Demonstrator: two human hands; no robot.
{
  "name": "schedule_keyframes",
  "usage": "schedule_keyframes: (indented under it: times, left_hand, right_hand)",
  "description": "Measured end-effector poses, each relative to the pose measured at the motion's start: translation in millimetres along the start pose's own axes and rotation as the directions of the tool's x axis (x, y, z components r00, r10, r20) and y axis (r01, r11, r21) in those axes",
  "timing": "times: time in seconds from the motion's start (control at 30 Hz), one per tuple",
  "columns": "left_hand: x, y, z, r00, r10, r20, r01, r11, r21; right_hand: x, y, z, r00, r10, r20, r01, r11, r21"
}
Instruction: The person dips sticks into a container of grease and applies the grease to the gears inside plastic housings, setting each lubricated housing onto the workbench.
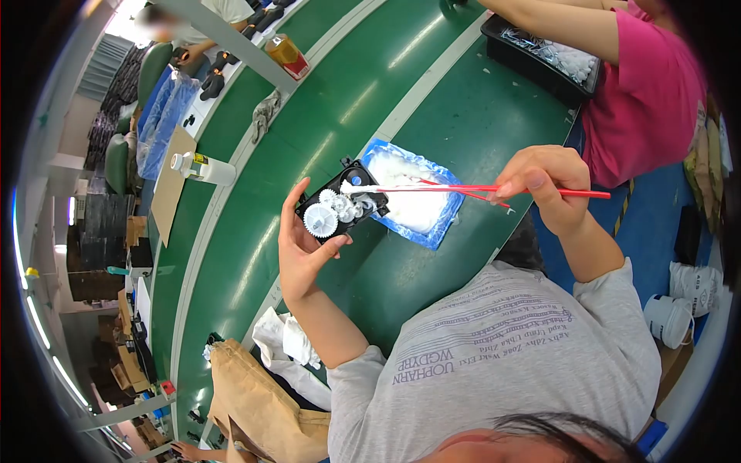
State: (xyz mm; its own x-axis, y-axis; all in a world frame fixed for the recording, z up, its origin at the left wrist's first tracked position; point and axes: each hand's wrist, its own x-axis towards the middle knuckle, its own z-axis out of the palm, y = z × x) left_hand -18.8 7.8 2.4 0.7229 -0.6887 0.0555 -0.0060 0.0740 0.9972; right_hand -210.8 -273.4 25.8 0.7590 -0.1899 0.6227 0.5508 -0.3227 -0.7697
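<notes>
My left hand (303,245) grips a black plastic gearbox housing (372,179) by its edges, with fingers and thumb on opposite sides. Inside it sit a large white gear (320,221) and several smaller white gears smeared with white paste. My right hand (545,184) pinches a long thin red stick (455,187); its white-coated tip touches or hovers just over the housing. Below the stick is a blue-edged tray (445,230) with white grease (409,202) in it. A second red stick (494,202) crosses the tray; whether it rests there is unclear.
A co-worker in a pink shirt (648,92) sits at upper right beside a black bin (532,65) of parts. Across the green bench stand a white bottle (204,168) and an amber container (287,56). A grey rag (265,116) lies near a post.
</notes>
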Motion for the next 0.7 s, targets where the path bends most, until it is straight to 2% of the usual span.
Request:
schedule_keyframes:
  times: [0.13, 0.23, 0.33, 0.5, 0.53, 0.63, 0.7]
  left_hand:
    - [2, -3, -1, 1.0, 0.008, -0.026, -0.009, 0.999, -0.031]
    - [3, -2, -2, 0.999, -0.015, -0.029, 0.014, 0.999, -0.043]
    - [4, -6, -4, 0.999, -0.026, -0.032, 0.024, 0.999, -0.041]
    - [16, -19, -23, 0.997, -0.026, -0.072, 0.026, 1.0, -0.007]
    - [20, -29, -37, 0.991, -0.018, -0.134, 0.023, 0.999, 0.037]
    - [26, -65, -87, 0.895, -0.046, -0.443, 0.134, 0.977, 0.168]
    - [23, -92, -124, 0.792, -0.051, -0.609, 0.207, 0.96, 0.189]
  right_hand:
    - [-14, 9, 2, 0.999, 0.035, -0.035, -0.028, 0.981, 0.191]
    - [-21, 13, 8, 0.975, 0.22, -0.038, -0.194, 0.919, 0.343]
    - [-26, 27, 14, 0.947, 0.322, 0.014, -0.303, 0.873, 0.382]
    - [-29, 55, 23, 0.862, 0.504, -0.056, -0.378, 0.713, 0.59]
    - [-29, 58, 23, 0.835, 0.545, -0.075, -0.383, 0.674, 0.632]
    - [-30, 67, 18, 0.832, 0.535, -0.149, -0.428, 0.789, 0.442]
    - [-30, 62, 18, 0.867, 0.483, -0.118, -0.453, 0.865, 0.213]
